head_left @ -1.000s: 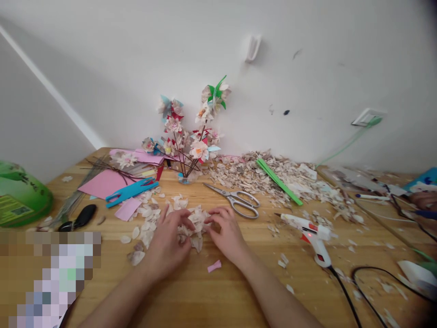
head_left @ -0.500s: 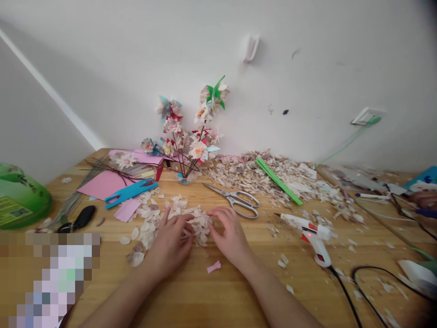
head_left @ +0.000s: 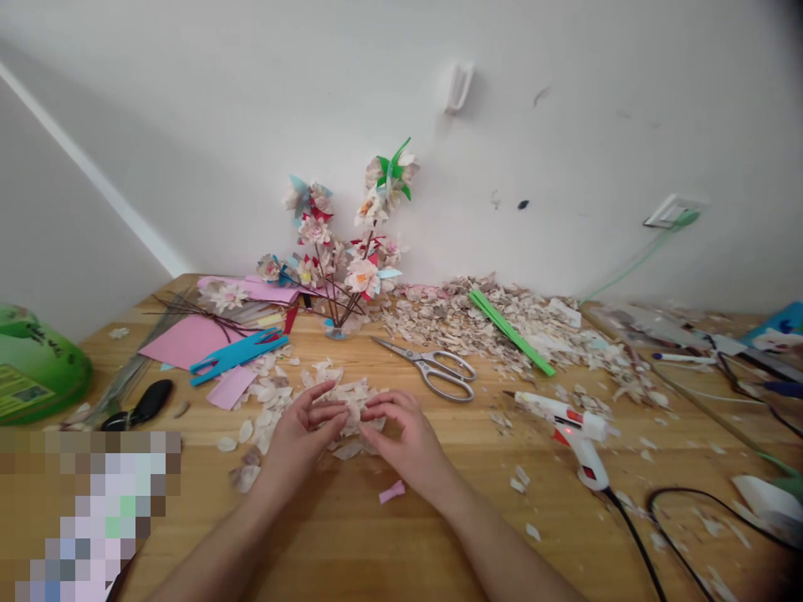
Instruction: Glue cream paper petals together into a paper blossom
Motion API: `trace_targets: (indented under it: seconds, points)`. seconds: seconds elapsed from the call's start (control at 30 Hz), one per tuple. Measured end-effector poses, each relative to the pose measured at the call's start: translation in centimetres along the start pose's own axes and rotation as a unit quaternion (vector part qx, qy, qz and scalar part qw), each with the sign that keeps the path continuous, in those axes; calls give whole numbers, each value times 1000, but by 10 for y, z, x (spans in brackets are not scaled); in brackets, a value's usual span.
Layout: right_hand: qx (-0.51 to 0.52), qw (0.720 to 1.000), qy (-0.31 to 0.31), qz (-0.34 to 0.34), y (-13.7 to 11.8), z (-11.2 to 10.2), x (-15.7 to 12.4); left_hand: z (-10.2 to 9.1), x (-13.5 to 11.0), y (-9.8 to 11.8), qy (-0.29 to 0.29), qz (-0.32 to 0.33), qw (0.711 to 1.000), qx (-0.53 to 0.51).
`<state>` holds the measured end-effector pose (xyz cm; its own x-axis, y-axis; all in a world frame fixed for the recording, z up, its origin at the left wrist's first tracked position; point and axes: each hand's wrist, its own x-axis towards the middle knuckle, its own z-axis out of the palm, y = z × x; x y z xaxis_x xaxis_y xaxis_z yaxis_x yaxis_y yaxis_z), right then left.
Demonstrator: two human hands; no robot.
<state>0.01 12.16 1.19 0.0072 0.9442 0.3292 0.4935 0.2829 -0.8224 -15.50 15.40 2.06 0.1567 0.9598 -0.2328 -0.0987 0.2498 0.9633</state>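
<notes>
- My left hand [head_left: 299, 435] is over the near side of the loose petals [head_left: 274, 411], its fingers curled and its thumb drawn in toward them.
- My right hand [head_left: 411, 441] faces it, fingers bent inward, with a gap showing between thumb and forefinger.
- A pale petal [head_left: 354, 415] is between my two sets of fingertips, close to both; it blends with those behind, so I can't tell which fingers, if any, grip it.
- More petals spread under and beyond my fingertips and out past my left wrist; one lies just below the gap between my hands.
- A pink scrap [head_left: 392, 492] lies on the table [head_left: 351, 548], nearer me than my right fingers and apart from them.
- The scissors [head_left: 432, 364] lie just beyond my right hand, touching neither hand.
- The glue gun [head_left: 568, 422] lies well to the right of it.
</notes>
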Motion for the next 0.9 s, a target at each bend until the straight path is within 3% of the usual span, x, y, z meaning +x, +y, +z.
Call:
trace_targets:
  seconds: [0.23,0.5,0.73,0.9]
  points:
    - [20,999,1,33,3,-1,2,2,-4,-3,-21,18,999,40]
    - [-17,1000,-18,-19,-2,-3,-1,3,-9,-5,-38,95,980,172]
    - [-36,997,-30,-55,-4,-6,-3,3,-11,-5,-71,71,982,161]
    - [-43,997,-27,-64,-5,-7,-1,3,-11,-4,-61,69,982,164]
